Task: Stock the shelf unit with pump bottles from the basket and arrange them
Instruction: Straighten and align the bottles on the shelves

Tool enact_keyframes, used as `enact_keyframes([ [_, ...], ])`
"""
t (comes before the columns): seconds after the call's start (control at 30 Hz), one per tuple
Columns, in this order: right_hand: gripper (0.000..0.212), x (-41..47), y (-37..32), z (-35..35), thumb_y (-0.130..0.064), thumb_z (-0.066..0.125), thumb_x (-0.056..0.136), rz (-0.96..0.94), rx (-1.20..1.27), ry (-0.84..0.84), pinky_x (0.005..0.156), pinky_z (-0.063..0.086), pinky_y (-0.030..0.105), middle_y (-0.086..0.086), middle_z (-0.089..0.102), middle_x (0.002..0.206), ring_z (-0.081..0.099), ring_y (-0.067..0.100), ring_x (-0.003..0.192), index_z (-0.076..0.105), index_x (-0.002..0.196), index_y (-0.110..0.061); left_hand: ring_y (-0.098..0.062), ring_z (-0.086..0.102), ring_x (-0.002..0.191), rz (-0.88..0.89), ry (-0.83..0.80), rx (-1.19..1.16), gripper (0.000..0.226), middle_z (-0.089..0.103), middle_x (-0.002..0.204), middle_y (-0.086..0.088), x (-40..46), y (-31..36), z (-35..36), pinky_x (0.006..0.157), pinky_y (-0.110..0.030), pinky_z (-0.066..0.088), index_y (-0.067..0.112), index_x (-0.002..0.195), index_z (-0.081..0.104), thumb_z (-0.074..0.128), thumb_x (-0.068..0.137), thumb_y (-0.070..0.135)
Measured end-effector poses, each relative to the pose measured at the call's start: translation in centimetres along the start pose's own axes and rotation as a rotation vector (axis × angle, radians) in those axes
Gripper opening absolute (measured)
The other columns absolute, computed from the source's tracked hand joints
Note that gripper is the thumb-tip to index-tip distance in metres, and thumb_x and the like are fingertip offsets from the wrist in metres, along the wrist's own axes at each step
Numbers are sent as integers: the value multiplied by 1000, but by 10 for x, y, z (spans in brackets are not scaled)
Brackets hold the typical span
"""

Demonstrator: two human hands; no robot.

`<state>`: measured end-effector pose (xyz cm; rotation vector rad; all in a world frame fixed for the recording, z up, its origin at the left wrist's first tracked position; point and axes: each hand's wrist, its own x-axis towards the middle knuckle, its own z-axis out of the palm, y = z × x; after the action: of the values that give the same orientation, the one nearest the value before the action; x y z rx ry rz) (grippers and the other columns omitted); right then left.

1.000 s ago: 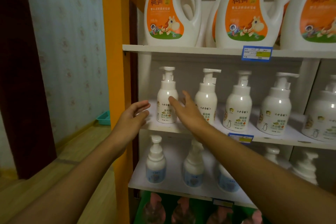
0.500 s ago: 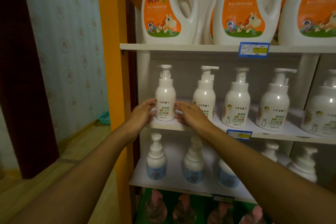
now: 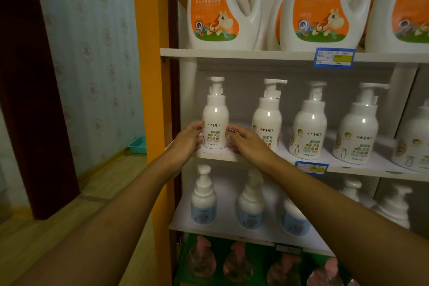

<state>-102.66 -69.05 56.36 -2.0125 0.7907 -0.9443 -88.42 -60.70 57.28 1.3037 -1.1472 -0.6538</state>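
A white pump bottle (image 3: pixel 214 121) with an orange and green label stands upright at the left end of the middle shelf (image 3: pixel 362 170). My left hand (image 3: pixel 185 143) presses its left side and my right hand (image 3: pixel 248 144) its right side, so both hands grip its lower half. Several matching pump bottles (image 3: pixel 310 127) stand in a row to its right on the same shelf. No basket is in view.
Large white detergent jugs (image 3: pixel 220 4) with orange labels fill the shelf above. Blue-labelled pump bottles (image 3: pixel 203 202) stand on the shelf below, pink-topped ones at the bottom. An orange shelf post (image 3: pixel 151 100) rises at left. A teal tray (image 3: pixel 138 145) lies on the wooden floor.
Both hands came in from open, apart positions and closed on the leftmost bottle's sides. The bottle stays on the shelf, its label facing front.
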Motion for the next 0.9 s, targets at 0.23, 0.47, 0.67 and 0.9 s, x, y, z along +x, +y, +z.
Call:
enact_keyframes([
  [0.23,45,-29,-9,4,-26,50,94,-84,-17,48,83,47,16,-15,52,120,57,5,105,41,138,-29,-8,50,118,148,187,83,36,52,127,11,-22,-16,3,99,-28,45,25,130,48,46,95,15],
  [0.47,19,-75,28,45,-7,52,92,-70,242,-12,60,52,14,-1,66,90,66,2,64,60,109,-11,-14,59,88,-13,160,95,23,63,106,-4,-56,-97,-5,66,-13,48,9,113,57,40,97,9],
  [0.67,21,-67,107,81,-17,52,93,181,71,-28,94,51,42,0,61,118,60,24,110,58,110,-28,-23,41,130,-307,45,140,46,39,146,-4,-50,-155,-21,99,-34,41,13,142,36,40,96,4],
  [0.9,53,-63,130,110,-27,45,97,349,25,-175,110,34,37,-8,35,142,35,20,135,24,145,-24,-18,54,116,-310,-165,62,57,41,146,-6,-51,-172,-14,89,-43,49,19,140,36,41,91,-10],
])
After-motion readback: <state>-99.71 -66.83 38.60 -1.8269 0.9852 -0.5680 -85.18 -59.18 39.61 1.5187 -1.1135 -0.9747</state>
